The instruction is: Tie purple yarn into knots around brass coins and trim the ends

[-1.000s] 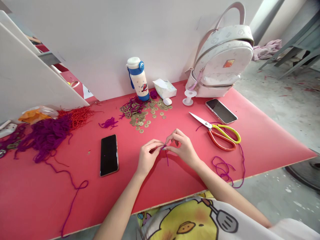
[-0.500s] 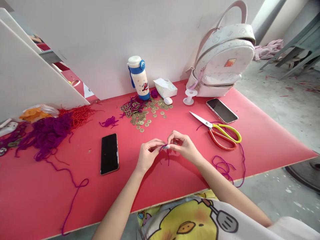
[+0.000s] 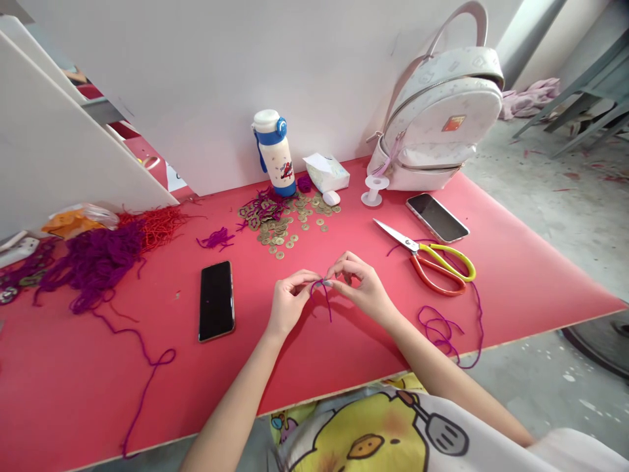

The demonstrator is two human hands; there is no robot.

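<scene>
Over the red table (image 3: 295,367), my left hand (image 3: 289,303) and my right hand (image 3: 361,283) meet at the fingertips. Both pinch a short piece of purple yarn (image 3: 328,307), whose loose ends hang down between them. The exact crossing of the yarn is hidden by my fingertips. Beyond my hands lies a spread of brass-coloured coins with holes (image 3: 275,229), partly covered by tangled purple yarn (image 3: 265,204). To the right of my right hand rest large scissors (image 3: 426,257) with one red and one yellow handle, blades spread a little. A length of purple yarn (image 3: 439,328) curls below them.
A dark phone (image 3: 217,301) lies left of my hands, another phone (image 3: 437,217) at right. Behind stand a bottle (image 3: 275,154), a tissue pack (image 3: 329,174), a white spool (image 3: 374,190) and a backpack (image 3: 437,124). Purple yarn (image 3: 98,262) and red strands (image 3: 152,226) heap at left.
My right hand's fingers have shifted slightly at the pinch, and the yarn ends hang in a wider curve now. The view has moved a touch; other things stay put.
</scene>
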